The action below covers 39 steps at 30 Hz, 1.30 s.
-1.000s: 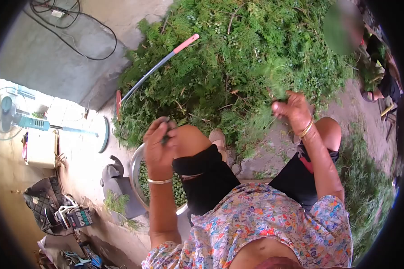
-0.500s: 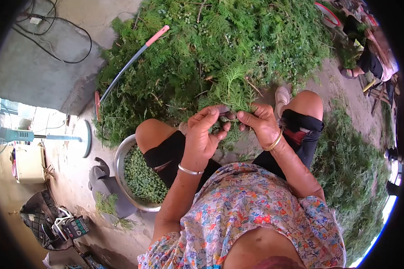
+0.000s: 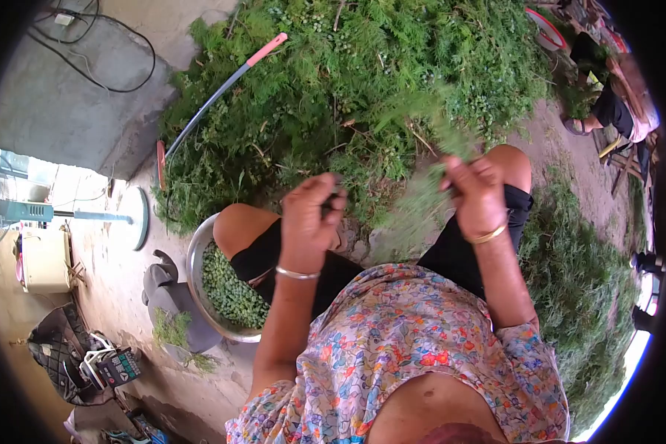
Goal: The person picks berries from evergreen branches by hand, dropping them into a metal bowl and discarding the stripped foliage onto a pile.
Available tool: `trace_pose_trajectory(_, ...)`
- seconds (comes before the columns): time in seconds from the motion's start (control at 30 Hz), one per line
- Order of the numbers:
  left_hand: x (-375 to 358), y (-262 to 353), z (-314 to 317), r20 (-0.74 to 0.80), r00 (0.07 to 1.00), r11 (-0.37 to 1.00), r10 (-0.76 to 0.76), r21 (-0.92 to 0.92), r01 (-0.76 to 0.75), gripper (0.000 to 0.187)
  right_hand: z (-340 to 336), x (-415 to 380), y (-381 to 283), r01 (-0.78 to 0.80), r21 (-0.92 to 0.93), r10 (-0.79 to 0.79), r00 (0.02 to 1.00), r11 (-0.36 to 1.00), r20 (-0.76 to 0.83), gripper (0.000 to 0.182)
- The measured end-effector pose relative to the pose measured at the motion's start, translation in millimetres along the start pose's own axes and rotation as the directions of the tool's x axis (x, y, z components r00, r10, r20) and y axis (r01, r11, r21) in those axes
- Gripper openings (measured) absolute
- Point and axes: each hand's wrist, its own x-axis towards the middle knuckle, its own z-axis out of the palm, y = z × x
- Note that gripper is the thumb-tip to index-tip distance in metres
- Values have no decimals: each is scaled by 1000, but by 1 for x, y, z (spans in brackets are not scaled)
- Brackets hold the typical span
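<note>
My right hand (image 3: pixel 478 198) pinches a feathery green conifer sprig (image 3: pixel 425 200), smeared by motion, above my right thigh. Over my left knee, my left hand (image 3: pixel 311 214) is closed with its fingers curled; what lies in it, if anything, is hidden. Beside that knee stands a round metal basin (image 3: pixel 200 296) holding many small green berries (image 3: pixel 233 290). Beyond both hands spreads a large heap of cut conifer branches (image 3: pixel 362 81), with pale berries among the leaves.
A bow saw (image 3: pixel 213 100) with pink ends rests on the heap's left side. More branches (image 3: pixel 577 288) lie at right. A fan (image 3: pixel 137 218) and a grey elephant-shaped object (image 3: pixel 177 307) stand at left. Another person (image 3: pixel 610 103) sits at upper right near a red-rimmed basin (image 3: pixel 547 33).
My hands have moved apart: the left went left toward the basin, the right went right with the sprig. Earlier both held the sprig together in the middle.
</note>
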Motion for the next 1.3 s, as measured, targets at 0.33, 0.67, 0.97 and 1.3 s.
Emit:
trace_pose_trajectory(0.33,-71,122,-180,-413,690,785,595,481,-389,17,-265,-31,-54,-59,-526,-399,581,848,-709,18)
trace_pose_trajectory(0.67,-71,112,-252,-239,547,-78,802,866,494,42,-386,-68,-12,-493,-856,-405,758,158,-512,41)
trace_pose_trajectory(0.97,88,72,-71,286,909,-160,302,956,-247,39,-115,105,-27,155,-914,-445,895,375,-31,36)
trace_pose_trajectory(1.3,240,-62,-66,66,982,95,-174,994,-50,41,-37,183,32,177,-901,-235,968,395,87,28)
